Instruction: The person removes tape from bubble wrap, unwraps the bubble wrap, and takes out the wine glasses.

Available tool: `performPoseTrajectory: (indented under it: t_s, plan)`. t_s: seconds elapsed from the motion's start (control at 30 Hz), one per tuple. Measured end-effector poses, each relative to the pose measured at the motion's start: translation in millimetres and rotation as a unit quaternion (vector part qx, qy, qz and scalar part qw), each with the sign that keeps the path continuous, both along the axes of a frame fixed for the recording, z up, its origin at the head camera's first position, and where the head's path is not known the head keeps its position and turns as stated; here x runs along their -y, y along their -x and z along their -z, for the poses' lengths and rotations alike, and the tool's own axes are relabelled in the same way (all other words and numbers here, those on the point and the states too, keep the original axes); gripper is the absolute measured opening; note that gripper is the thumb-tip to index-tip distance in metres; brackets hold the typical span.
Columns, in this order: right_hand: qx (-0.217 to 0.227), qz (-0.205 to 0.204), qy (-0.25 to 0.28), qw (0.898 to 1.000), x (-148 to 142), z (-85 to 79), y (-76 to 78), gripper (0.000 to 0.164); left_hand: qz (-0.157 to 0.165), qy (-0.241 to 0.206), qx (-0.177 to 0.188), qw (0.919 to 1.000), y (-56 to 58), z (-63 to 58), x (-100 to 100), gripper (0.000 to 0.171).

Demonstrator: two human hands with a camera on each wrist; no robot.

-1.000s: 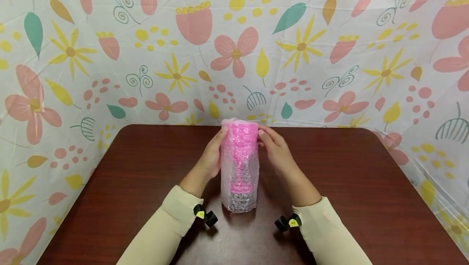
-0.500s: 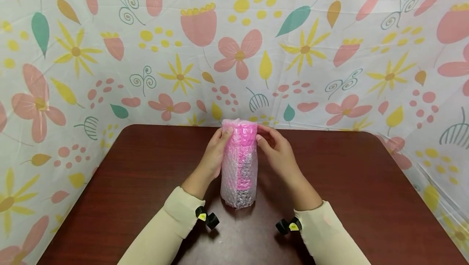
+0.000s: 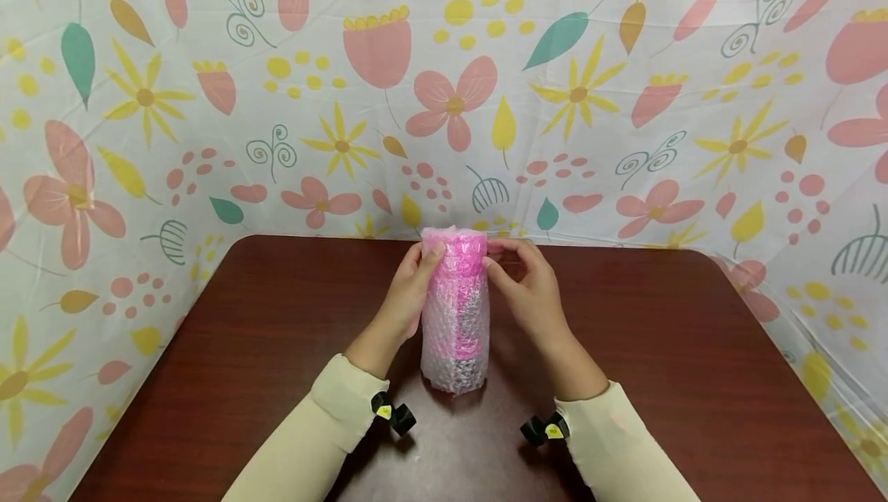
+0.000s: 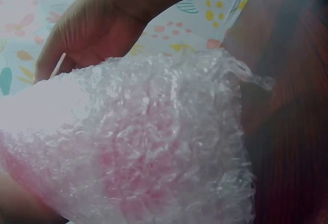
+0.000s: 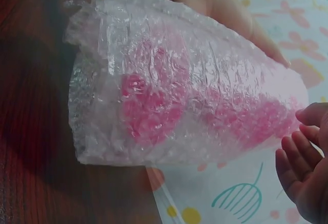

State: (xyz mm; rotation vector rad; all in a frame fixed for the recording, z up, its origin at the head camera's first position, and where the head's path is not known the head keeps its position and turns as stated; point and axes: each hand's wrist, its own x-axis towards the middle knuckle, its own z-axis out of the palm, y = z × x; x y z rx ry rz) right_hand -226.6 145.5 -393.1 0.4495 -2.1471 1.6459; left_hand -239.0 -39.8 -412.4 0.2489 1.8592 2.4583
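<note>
A tall package in bubble wrap (image 3: 454, 325) is held roughly upright over the middle of the table. Pink shows through at its top and in a vertical stripe, with greyish parts lower down; the item inside is blurred by the wrap. My left hand (image 3: 405, 294) grips its upper left side, thumb on the front and the other fingers hidden behind. At the upper right edge, the bent thumb and fingertips of my right hand (image 3: 527, 294) pinch the wrap. The right wrist view shows those fingers (image 5: 300, 157) curled by the pink end. Whether the package's base touches the table cannot be told.
The dark reddish-brown table (image 3: 277, 309) has rounded far corners. A white curtain with flowers and leaves (image 3: 312, 62) hangs behind it and along both sides. Black wrist cameras (image 3: 395, 416) are strapped at both cream sleeves (image 3: 312, 425).
The package has turned a little in my hands, so its pink stripe and grey part show differently. My left thumb now lies farther onto its front. The head view has shifted slightly.
</note>
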Motion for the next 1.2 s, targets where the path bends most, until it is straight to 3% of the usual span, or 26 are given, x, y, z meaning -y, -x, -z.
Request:
performPoseTrajectory:
  t_s: [0.2, 0.37, 0.6, 0.93, 1.2]
  plan:
    - [-0.010, 0.001, -0.003, 1.000, 2, -1.9, -2.5, 0.023, -0.004, 0.009, 0.002, 0.9999, 0.8, 1.2, -1, 0.049]
    - [-0.008, 0.002, -0.011, 1.000, 7, -16.9, -13.6, 0.022, -0.007, 0.011, 0.001, 0.9999, 0.5, 1.2, -2, 0.050]
    - [0.026, 0.004, -0.002, 1.000, 9, -28.6, -20.8, 0.022, -0.004, 0.006, -0.007, 0.9999, -0.4, 1.8, -4, 0.050]
    - [0.090, 0.004, -0.014, 0.996, 4, -27.4, -17.4, 0.023, 0.009, 0.046, 0.002, 0.9989, -0.2, 1.2, -2, 0.056]
    - [0.112, -0.021, 0.017, 0.993, -7, -0.5, 3.2, 0.025, 0.020, 0.075, -0.015, 0.9969, -2.3, 2.1, -4, 0.061]
